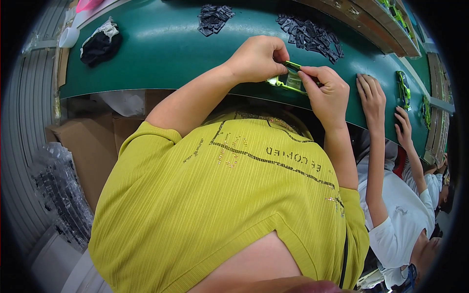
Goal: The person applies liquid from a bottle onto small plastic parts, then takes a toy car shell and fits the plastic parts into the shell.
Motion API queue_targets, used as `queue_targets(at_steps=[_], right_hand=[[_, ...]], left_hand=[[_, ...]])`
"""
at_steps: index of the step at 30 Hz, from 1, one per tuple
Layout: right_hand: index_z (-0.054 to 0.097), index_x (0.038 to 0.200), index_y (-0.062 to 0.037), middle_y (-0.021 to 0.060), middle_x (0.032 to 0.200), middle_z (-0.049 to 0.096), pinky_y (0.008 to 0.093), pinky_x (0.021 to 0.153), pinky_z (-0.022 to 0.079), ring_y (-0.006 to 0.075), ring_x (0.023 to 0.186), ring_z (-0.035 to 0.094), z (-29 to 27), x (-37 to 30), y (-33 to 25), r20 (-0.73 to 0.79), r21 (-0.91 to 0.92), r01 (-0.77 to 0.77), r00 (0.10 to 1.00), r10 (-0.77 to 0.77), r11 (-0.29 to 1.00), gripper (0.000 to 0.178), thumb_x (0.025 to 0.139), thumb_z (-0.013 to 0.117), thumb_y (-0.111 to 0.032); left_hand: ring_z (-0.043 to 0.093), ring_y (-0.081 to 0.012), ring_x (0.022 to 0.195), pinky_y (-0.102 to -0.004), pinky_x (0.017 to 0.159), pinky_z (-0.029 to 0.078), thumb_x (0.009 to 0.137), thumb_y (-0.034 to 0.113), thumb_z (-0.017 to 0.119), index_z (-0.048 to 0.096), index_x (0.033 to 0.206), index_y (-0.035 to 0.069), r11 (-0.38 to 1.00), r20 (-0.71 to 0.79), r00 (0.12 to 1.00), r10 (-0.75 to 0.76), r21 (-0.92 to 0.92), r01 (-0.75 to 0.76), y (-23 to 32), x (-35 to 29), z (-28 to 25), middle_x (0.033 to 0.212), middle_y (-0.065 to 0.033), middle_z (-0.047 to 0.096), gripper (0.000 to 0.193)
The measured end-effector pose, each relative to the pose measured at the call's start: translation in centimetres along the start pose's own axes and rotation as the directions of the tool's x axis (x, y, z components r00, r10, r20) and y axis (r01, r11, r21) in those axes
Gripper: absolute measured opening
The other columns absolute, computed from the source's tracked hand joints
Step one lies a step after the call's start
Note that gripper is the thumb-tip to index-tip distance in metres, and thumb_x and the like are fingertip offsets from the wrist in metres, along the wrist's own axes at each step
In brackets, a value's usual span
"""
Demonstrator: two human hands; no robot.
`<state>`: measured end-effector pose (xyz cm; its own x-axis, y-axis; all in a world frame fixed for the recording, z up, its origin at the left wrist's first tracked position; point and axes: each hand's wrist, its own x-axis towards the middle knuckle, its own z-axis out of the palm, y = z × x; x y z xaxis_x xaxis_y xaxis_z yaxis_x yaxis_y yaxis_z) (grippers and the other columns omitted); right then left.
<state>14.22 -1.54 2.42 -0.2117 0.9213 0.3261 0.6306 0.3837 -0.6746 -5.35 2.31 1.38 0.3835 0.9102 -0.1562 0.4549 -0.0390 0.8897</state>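
Note:
Near the front edge of the green table, both my hands are on a lime-green plastic toy car body (294, 81) with an open middle. My left hand (258, 58) pinches its far left part between thumb and bent fingers. On the other side, my right hand (330, 93) is closed on the right end, the thumb and index finger pressed close to the rim. My fingers cover parts of the piece, so any small part between them cannot be made out. Beyond my hands lie a loose heap of black plastic parts (310, 36) and a smaller black pile (213, 19).
A black and white cloth (101, 44) and a white cup-like roll (69, 37) lie at the far left. To the right, a co-worker's hands (373, 100) rest by the table edge near another green toy car (403, 90). A wooden shelf (371, 24) borders the far right.

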Motion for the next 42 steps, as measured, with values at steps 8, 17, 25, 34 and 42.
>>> queue_targets(at_steps=[8, 17, 25, 34, 42], right_hand=[[0.069, 0.084, -0.0046, 0.0089, 0.078, 0.066, 0.0277, 0.061, 0.049, 0.0207, 0.067, 0.064, -0.5, 0.1, 0.0, 0.042, -0.013, 0.044, 0.998, -0.043, 0.999, 0.007, 0.077, 0.069, -0.007], [0.068, 0.085, -0.0026, 0.0104, 0.085, 0.068, 0.0266, 0.064, 0.051, 0.0204, 0.076, 0.066, -1.3, -1.2, -0.1, -0.058, 0.179, 0.133, 0.991, -0.124, 0.975, 0.010, 0.076, 0.070, 0.000], [0.067, 0.091, -0.0017, 0.0077, 0.089, 0.068, 0.0250, 0.067, 0.053, 0.0160, 0.081, 0.065, -1.1, -1.6, -0.5, 0.074, 0.383, -0.074, 0.996, 0.050, 0.921, 0.013, 0.079, 0.070, -0.002], [0.066, 0.101, 0.0002, 0.0038, 0.088, 0.067, 0.0203, 0.065, 0.049, 0.0083, 0.073, 0.062, -2.5, -0.6, 0.4, 0.462, 0.589, -0.569, 0.820, 0.338, 0.574, 0.020, 0.085, 0.067, -0.011], [0.069, 0.090, -0.0037, 0.0100, 0.078, 0.064, 0.0285, 0.064, 0.048, 0.0223, 0.071, 0.063, -1.5, -1.7, -0.9, 0.106, 0.145, -0.076, 0.992, 0.061, 0.987, 0.012, 0.078, 0.067, -0.003]], left_hand=[[0.062, -0.0151, 0.077, -0.0286, 0.069, 0.050, 0.075, 0.007, 0.072, 0.064, 0.092, 0.001, 1.000, 0.011, 1.000, -0.010, -0.017, 0.010, 0.1, -0.1, -0.1, 0.085, -0.0080, 0.066, 0.020], [0.057, -0.0281, 0.090, -0.0365, 0.079, 0.047, 0.064, 0.008, 0.073, 0.063, 0.090, 0.009, 0.734, -0.236, 0.711, 0.663, 0.393, -0.554, 0.5, -1.2, 0.4, 0.092, -0.0064, 0.061, 0.027], [0.058, -0.0244, 0.089, -0.0369, 0.077, 0.046, 0.063, 0.006, 0.073, 0.060, 0.076, 0.011, 0.568, -0.045, 0.617, 0.786, 0.446, -0.691, 0.6, -1.2, 0.6, 0.088, -0.0019, 0.062, 0.018], [0.058, -0.0228, 0.098, -0.0388, 0.087, 0.046, 0.063, 0.009, 0.072, 0.064, 0.087, 0.012, 0.336, 0.014, 0.421, 0.907, 0.578, -0.743, 0.9, -1.2, 0.6, 0.097, -0.0022, 0.062, 0.025], [0.053, -0.0306, 0.111, -0.0422, 0.097, 0.039, 0.064, 0.023, 0.081, 0.053, 0.124, 0.007, 0.691, 0.027, 0.801, 0.598, 0.490, -0.532, -1.3, -3.0, 0.1, 0.118, -0.0121, 0.057, 0.068]])
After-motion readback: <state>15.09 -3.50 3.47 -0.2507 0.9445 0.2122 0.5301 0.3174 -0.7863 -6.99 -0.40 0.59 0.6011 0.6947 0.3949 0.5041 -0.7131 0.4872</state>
